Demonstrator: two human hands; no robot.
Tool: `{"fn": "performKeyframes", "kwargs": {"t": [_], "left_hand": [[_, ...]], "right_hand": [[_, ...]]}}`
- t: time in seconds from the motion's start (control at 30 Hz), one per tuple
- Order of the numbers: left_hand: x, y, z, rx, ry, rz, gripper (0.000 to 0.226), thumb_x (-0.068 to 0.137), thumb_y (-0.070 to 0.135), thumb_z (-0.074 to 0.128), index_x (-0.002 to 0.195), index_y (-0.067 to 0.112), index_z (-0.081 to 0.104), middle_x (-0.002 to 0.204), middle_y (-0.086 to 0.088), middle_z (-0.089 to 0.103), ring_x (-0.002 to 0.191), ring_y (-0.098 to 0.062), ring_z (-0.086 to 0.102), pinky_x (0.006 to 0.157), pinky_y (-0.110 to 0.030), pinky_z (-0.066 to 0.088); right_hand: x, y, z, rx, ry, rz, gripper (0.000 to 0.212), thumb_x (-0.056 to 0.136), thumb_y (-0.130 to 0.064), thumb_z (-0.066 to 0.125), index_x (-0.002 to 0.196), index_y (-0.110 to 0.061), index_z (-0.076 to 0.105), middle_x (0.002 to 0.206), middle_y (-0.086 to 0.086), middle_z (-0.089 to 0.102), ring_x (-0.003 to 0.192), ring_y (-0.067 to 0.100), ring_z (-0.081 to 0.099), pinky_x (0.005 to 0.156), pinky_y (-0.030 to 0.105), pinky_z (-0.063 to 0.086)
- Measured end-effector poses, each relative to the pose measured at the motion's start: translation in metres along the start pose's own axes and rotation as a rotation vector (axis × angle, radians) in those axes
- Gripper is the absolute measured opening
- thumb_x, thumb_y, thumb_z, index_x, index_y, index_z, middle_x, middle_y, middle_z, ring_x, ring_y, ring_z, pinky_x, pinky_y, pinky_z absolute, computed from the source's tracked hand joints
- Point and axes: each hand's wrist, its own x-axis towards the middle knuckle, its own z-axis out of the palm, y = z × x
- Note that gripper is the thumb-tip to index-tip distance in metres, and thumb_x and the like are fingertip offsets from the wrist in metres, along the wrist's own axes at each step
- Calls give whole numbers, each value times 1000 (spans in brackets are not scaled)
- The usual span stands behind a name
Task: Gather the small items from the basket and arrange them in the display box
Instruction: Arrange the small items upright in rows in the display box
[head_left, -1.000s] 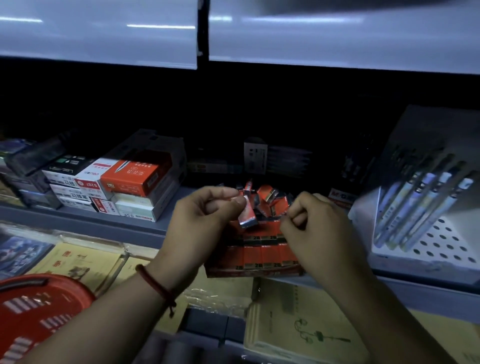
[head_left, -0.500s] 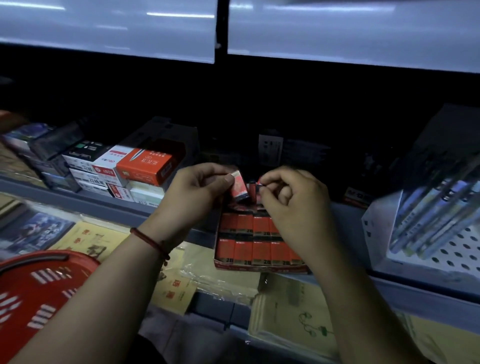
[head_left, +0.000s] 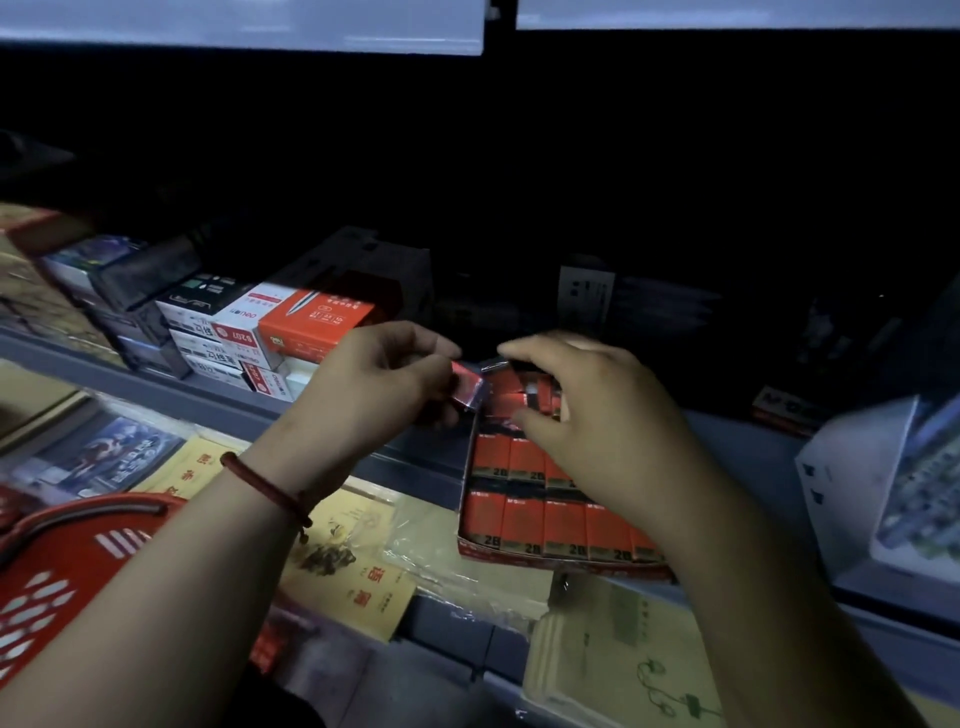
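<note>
I see my left hand pinching a small glossy red packet just above the far end of the display box. My right hand hovers over that end, fingers curled; whether it holds anything I cannot tell. The shallow cardboard box carries neat rows of flat red rectangular packets. Left of it and lower sits the slotted red plastic basket.

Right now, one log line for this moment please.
left hand: pinching small red packet | right hand: over display box, hold unclear | front rows filled
</note>
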Motion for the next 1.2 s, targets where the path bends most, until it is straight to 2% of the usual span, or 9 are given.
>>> {"fn": "performKeyframes", "kwargs": {"t": [0.13, 0.23, 0.33, 0.53, 0.73, 0.87, 0.97, 1.07, 1.2], "left_hand": [[-7, 0, -4, -5, -30, -25, 11, 97, 0, 58, 105, 0, 65, 88, -20, 75, 67, -22, 69, 63, -28, 58], [-10, -2, -7, -9, -27, -56, 11, 94, -1, 63, 104, -1, 66, 88, -24, 74, 70, -26, 67, 65, -30, 57], [-12, -5, -13, 8, -25, -87, 9, 91, 2, 69, 100, 2, 68, 84, -21, 75, 72, -27, 68, 73, -38, 58], [-18, -5, -17, -100, -38, -116, 14, 91, 2, 68, 103, -6, 64, 74, -16, 73, 67, -24, 69, 63, -29, 59], [-26, 2, -12, -194, -68, -113, 14, 91, 6, 67, 100, -4, 63, 75, -20, 73, 65, -24, 71, 58, -27, 57], [-30, 0, -8, -30, -137, -35, 15, 87, 11, 74, 95, -1, 70, 69, -7, 73, 60, -10, 64, 53, -17, 47], [-34, 1, -4, 90, -220, 58, 9, 84, 9, 77, 88, 3, 73, 75, -9, 75, 65, -8, 68, 58, -12, 49], [-36, 0, -3, 300, -313, 189, 3, 84, 18, 80, 85, 16, 78, 86, -2, 75, 78, -16, 72, 70, -25, 58], [-34, -4, -5, 505, -263, 320, 2, 84, 33, 77, 84, 32, 79, 93, 10, 62, 80, -5, 60, 65, -13, 44]], "right_hand": [[8, -3, 7, -31, -14, -8, 49, 91, -24, 71, 137, -33, 58, 136, -12, 60, 117, 8, 58, 94, 15, 40], [11, -3, 10, -23, 76, -16, 27, 91, -15, 70, 116, -25, 72, 104, -9, 70, 85, 5, 61, 76, 16, 47], [11, 1, 11, 85, 146, 62, 21, 92, -15, 69, 111, -21, 74, 71, -17, 55, 57, -7, 45, 59, 9, 37], [3, 6, -2, 368, 177, 171, 10, 91, -22, 73, 101, -23, 75, 55, -21, 62, 42, 13, 61, 50, 9, 45], [-6, 5, -23, 451, -34, 192, 1, 89, -17, 75, 88, -17, 74, 50, -14, 62, 32, 4, 49, 39, 9, 36], [-13, 4, -33, 386, -222, 219, 9, 87, -16, 77, 79, -17, 73, 54, -4, 65, 35, 5, 50, 39, 15, 37], [-15, 6, -33, 231, -198, 156, 15, 82, -19, 81, 69, -22, 73, 61, -9, 68, 44, 1, 56, 46, 14, 40], [-17, 5, -33, 126, -237, 117, 17, 81, -21, 81, 67, -27, 75, 67, -15, 69, 55, -6, 59, 50, 9, 41], [-15, 4, -25, 58, -153, 52, 12, 82, -18, 79, 79, -29, 77, 77, -14, 65, 71, -8, 58, 58, 8, 41]]}}
